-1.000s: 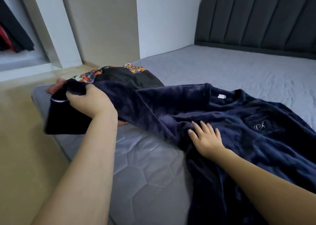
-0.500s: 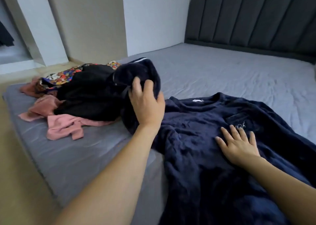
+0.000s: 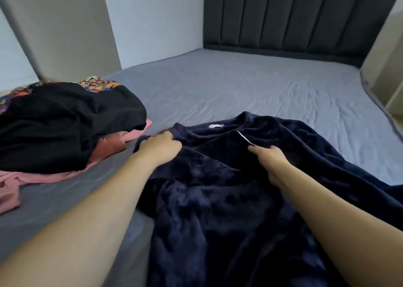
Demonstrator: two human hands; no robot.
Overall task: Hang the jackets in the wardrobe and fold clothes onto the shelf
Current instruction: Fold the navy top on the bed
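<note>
Since half a second ago my left hand has brought the sleeve across onto the navy fleece top, and now grips its left shoulder edge. My right hand, flat before, now pinches a fold near the collar. One navy top lies spread on the bed; its lower part is cut off. Left of it sits one pile: a black garment, a pink one, and a patterned one mostly hidden.

Both forearms bare to the frame edge; left hand and right hand ungloved, ringless
</note>
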